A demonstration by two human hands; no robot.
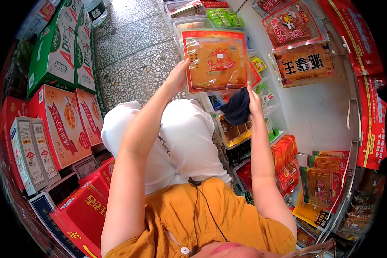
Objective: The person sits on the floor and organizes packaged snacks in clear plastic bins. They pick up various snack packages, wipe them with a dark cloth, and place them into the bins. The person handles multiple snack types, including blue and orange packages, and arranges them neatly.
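Note:
A flat, sealed snack packet [217,72] with a red-and-gold border and a clear front faces up before me, an orange-brown sheet showing inside. My left hand [178,74] grips its left edge. At its lower right corner is my right hand [254,102], which also holds a bunched dark navy cloth [238,108]; whether those fingers pinch the packet too is hard to see. Behind the packet, clear plastic bins of small snack packs are partly covered. Below the cloth sits a clear tray [235,132] of brown snack packs.
Green-and-white drink cartons [53,64] and red gift boxes [63,125] are stacked on the left. Speckled floor [132,48] runs ahead. Large snack packets [304,66] hang on the right by a white panel [306,109] with metal hooks [353,119]. Orange packs [283,154] stand lower right.

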